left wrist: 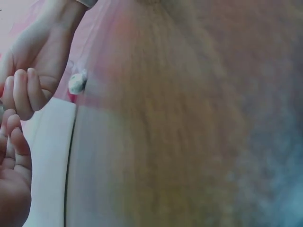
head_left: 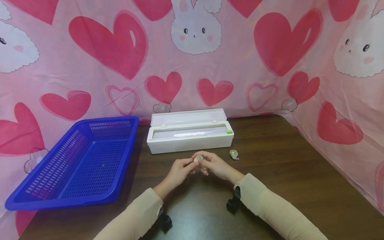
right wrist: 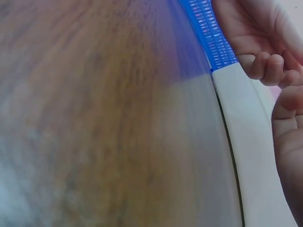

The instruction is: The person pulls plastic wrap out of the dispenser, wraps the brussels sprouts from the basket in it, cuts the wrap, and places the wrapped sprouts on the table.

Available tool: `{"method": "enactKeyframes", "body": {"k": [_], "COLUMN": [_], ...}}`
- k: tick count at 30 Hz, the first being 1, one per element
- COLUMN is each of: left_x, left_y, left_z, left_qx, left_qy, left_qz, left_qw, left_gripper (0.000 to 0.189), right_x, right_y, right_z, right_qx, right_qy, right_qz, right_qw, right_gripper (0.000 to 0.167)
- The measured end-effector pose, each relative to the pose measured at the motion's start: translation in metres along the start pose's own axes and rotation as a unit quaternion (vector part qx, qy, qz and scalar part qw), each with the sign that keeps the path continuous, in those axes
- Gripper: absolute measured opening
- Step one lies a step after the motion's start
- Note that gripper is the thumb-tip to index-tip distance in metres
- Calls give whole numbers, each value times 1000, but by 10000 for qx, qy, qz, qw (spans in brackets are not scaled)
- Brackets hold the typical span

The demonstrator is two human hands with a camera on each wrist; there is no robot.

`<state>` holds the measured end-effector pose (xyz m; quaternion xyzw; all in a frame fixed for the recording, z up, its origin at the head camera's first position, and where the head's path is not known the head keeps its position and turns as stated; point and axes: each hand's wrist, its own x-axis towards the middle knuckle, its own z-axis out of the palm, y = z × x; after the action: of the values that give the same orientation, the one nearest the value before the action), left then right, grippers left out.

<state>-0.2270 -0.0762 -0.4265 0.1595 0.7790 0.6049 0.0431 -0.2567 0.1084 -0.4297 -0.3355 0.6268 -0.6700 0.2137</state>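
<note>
My left hand (head_left: 179, 170) and right hand (head_left: 218, 165) meet over the table in front of the white box. Between their fingertips they pinch a small yellow-green piece wrapped in clear film (head_left: 198, 158). Fingers cover much of it, so its exact kind cannot be told. A similar film-wrapped bundle (head_left: 234, 154) lies on the table beyond my right hand, near the box's right end; the left wrist view also catches it. The long white box (head_left: 189, 145), a cling film dispenser by its look, stands with its lid raised and pale film inside.
A blue perforated plastic basket (head_left: 120, 173) stands at the left of the brown wooden table (head_left: 285, 186). A small green tab (head_left: 229, 132) sits at the box's right end. Behind hangs a pink cloth (head_left: 186, 66) printed with hearts and rabbits.
</note>
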Motion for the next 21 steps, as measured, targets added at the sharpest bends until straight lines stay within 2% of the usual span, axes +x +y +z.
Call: {"method": "enactKeyframes", "body": {"k": [4,6,8,10,12,15,19,21], "left_x": [1,1,1,1,1,1,2,2], "left_y": [0,0,0,0,0,0,-2,-4], "left_z": [-5,-8,-9,-9,-8,-5,-2,-1], "left_qx": [-356,-585,-746,-834,-898,-846,-651,-511], "left_qy": [-302,-504,-641,-640,-531,-185,250,371], "left_qz": [-294,-458,-536,-544,-484,-408,-214,-83], "left_qw": [9985,9960,9937,9930,9934,9954,9973,9980], "left_gripper": [27,32,35,38,41,42,37,35], "right_x": [-2,-2,-2,-1,0,1,3,3], "right_y": [-2,-3,-3,-4,-4,-4,-4,-5], "right_z": [-2,-3,-4,-4,-3,-1,0,1], "right_qx": [337,334,341,433,542,670,312,56], "right_qy": [-329,-397,-341,-151,102,432,640,662], "right_qz": [37,89,159,251,333,554,863,908], "right_qw": [9989,9986,9987,9986,9979,9953,9937,9937], "right_gripper": [43,47,50,49,47,37,23,21]}}
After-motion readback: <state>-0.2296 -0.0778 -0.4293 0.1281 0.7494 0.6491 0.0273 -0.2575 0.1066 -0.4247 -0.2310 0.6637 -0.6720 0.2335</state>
